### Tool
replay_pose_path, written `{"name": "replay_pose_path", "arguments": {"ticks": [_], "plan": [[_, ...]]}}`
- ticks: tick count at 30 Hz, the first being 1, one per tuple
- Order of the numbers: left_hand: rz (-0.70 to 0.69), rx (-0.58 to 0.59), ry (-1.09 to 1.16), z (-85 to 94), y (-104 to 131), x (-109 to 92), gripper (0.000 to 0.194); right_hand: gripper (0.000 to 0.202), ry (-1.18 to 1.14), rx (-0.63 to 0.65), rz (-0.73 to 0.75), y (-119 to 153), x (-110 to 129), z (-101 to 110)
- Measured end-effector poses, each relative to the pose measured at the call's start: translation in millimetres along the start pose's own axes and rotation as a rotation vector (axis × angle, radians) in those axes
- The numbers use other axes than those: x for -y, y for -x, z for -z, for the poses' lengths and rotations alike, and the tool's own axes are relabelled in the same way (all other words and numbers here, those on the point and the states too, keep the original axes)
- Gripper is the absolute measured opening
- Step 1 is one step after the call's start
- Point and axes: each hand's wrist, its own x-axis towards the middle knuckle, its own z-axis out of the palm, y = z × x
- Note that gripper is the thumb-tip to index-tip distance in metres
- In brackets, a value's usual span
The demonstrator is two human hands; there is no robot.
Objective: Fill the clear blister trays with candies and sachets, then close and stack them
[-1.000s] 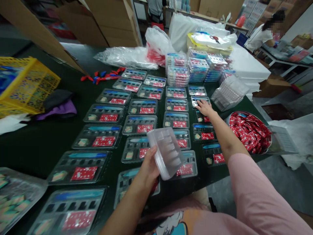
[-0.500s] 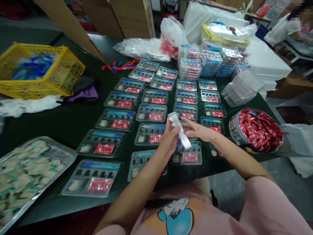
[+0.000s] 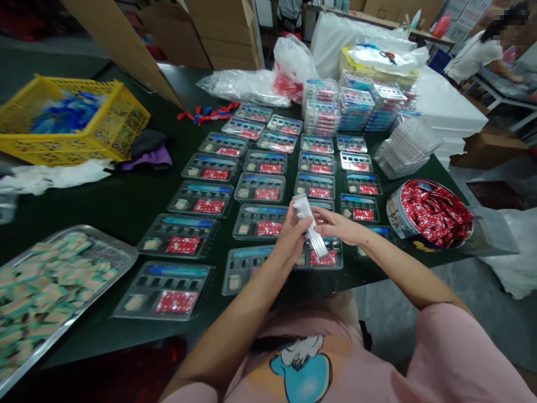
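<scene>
My left hand (image 3: pixel 292 232) is wrapped around a small stack of thin, whitish strips (image 3: pixel 312 232), tilted over the trays; what kind they are I cannot make out. Against the right side of this stack, the fingers and thumb of my right hand (image 3: pixel 339 225) close on its edge. Beneath both hands lie rows of clear plastic trays (image 3: pixel 260 187). Each visible nearby tray carries a blue pen (image 3: pixel 180 223), a small pastel eraser-like block (image 3: pixel 134 302) and a red patterned packet (image 3: pixel 177 302). My hands and forearms partly cover the nearest middle trays.
A metal tray (image 3: pixel 126 254) of pastel blocks is at left, below a yellow basket (image 3: pixel 121 120) with blue items. At right stand a round tin (image 3: pixel 396 215) of red packets and nested clear trays (image 3: pixel 405 148). Filled trays are stacked (image 3: pixel 321 112) behind. Another person (image 3: pixel 478 56) works far right.
My right fingers have drawn in closer against the strips. The left hand keeps its hold. The whole view has shifted slightly.
</scene>
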Motion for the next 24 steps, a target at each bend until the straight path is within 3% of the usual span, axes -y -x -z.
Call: {"name": "replay_pose_path", "arguments": {"ticks": [10, 15, 20, 24], "plan": [[0.019, 0.056, 0.014, -0.1, 12, 3, 0.091, 0.085, 0.032, 0.03, 0.031, 13, 0, -4], [0.033, 0.059, -0.001, -1.1, 18, 0, 0.081, 0.076, -0.04, -0.061, -0.008, 19, -9, -2], [-0.005, -0.007, -0.034, -6.9, 21, 2, 0.091, 0.089, -0.03, 0.037, 0.028, 24, -8, -7], [0.014, -0.014, -0.045, -9.1, 23, 2, 0.097, 0.086, -0.02, 0.046, 0.048, 24, -7, -10]]}}
